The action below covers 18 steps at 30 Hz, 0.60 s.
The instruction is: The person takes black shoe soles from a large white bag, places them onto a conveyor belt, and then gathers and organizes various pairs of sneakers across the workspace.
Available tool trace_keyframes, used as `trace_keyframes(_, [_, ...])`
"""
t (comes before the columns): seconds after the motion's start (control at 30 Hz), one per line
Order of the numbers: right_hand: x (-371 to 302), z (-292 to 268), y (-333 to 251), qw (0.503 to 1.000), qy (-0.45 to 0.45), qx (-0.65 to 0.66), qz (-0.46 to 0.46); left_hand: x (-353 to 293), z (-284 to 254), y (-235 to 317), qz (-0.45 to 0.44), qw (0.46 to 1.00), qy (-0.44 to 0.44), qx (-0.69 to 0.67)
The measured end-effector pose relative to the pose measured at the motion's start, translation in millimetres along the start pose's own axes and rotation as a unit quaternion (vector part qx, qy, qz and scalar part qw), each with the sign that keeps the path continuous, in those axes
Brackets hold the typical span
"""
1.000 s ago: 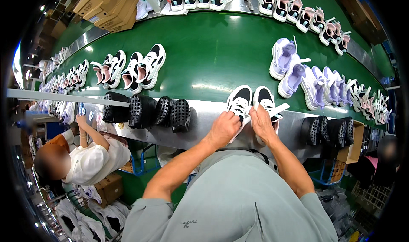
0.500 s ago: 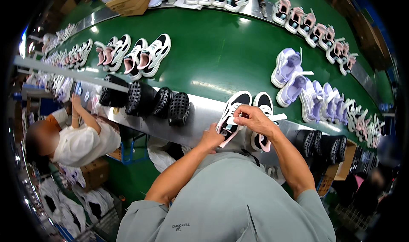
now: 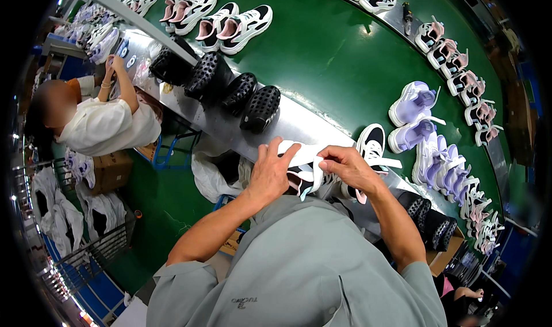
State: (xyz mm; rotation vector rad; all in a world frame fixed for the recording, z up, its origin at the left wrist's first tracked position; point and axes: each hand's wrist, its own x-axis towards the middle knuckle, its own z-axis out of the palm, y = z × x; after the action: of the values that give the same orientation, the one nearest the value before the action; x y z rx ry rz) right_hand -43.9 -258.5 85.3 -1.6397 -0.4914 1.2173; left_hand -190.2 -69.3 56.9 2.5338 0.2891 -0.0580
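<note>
Green across the surface (image 3: 339,56); just below frame centre, handling a black-and-white shoe (image 3: 300,169) beside its mate (image 3: 371,142), with left hand (image 3: 268,174) spread around it, right hand (image 3: 348,167) pinching white edging (image 3: 317,174); too covered to call done and, by the mate's jutting strap (image 3: 388,162), apparently unfinished.

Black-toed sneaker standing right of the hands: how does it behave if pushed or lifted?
The black-toed sneaker probably slides rather than rolls or tips: it appears to rest sole down. Its black toe looks like fabric, so it likely gives when squeezed. The white strap juts out sideways, so it may flex or snag.
</note>
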Motion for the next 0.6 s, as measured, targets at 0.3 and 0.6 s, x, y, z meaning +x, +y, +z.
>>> trace_keyframes(0.3, [18.2, 20.5, -11.8, 0.979, -0.05, -0.19, -0.055, 1.0, -20.0, -4.0, 0.071, 0.997, 0.001, -0.041])
trace_keyframes(0.6, [0.5, 22.4, 14.6, 0.905, 0.12, -0.349, -0.212, 3.8, 13.0, -25.8, -0.065, 0.983, -0.125, -0.117])
